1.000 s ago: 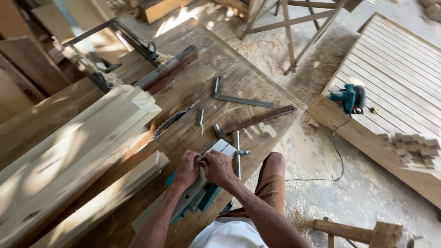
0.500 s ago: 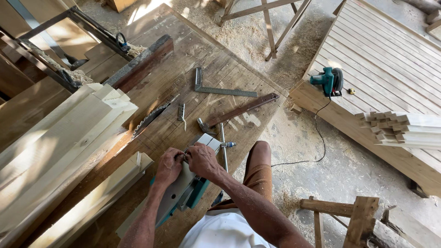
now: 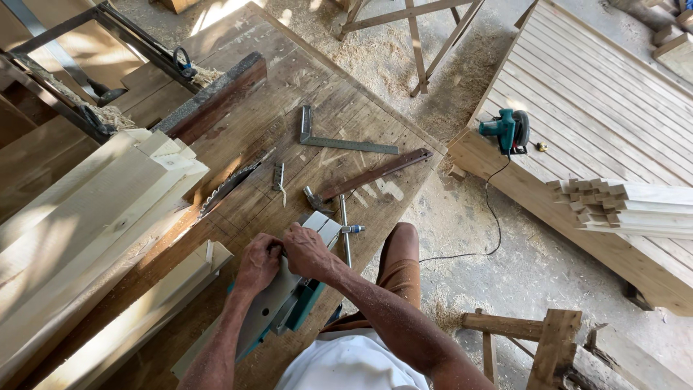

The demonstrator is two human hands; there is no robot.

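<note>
both the left hand (image 3: 258, 263) and right hand (image 3: 307, 249) clamp down on the planer (image 3: 278, 307), turned sole-up beside the saw blade (image 3: 229, 186), steadying it.

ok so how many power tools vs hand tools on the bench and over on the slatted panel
Power tools: 2, the teal planer under both hands and the teal circular saw on the slatted panel.
Hand tools: 3, the steel square, the hammer and the clamp.
Total: 5

- I am seeing no packages, labels, signs or screens from here.
- I am finding only bare wood and tools showing.
</note>
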